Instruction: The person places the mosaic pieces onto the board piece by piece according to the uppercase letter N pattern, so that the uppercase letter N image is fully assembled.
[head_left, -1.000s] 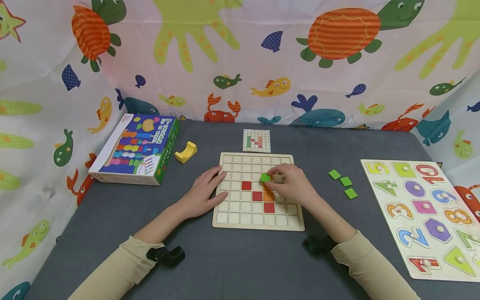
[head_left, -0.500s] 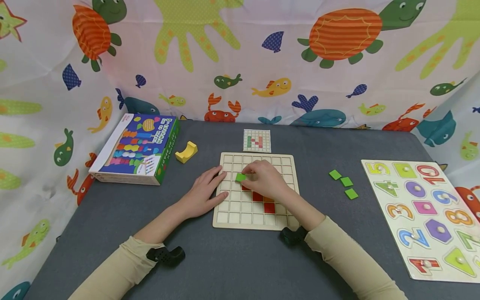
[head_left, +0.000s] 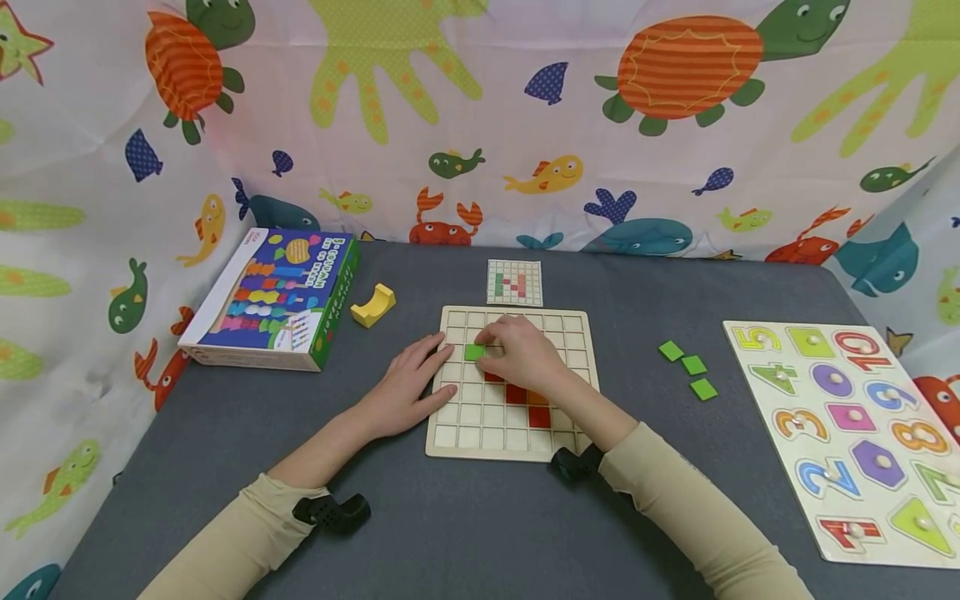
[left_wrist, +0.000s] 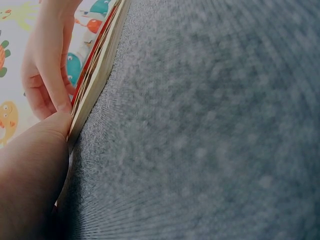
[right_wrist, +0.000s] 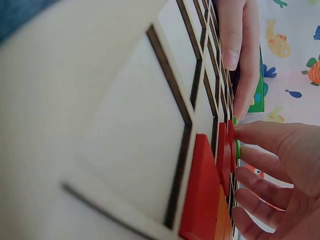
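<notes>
In the head view a wooden grid board (head_left: 465,437) lies on the table. My left hand (head_left: 401,387) rests at its left edge, fingers extended and thumb lying on the frame. Above the upper-middle part of the board, my right hand (head_left: 521,354) pinches a green square tile (head_left: 473,352) between thumb and finger, right at a grid cell. Red tiles (head_left: 538,416) form a diagonal across the cells, the topmost mostly behind the right hand. An orange tile (right_wrist: 223,215) shows beside them in the right wrist view.
Three loose green tiles (head_left: 693,364) lie right of the board. A small printed pattern card (head_left: 514,282) is behind it. Further right is a number puzzle board (head_left: 840,442). A toy box (head_left: 273,300) and a yellow curved block (head_left: 372,305) stand at the left.
My right hand has moved left across the board with the green tile, then lowered it to a cell above the topmost red tile. The left hand has stayed put.
</notes>
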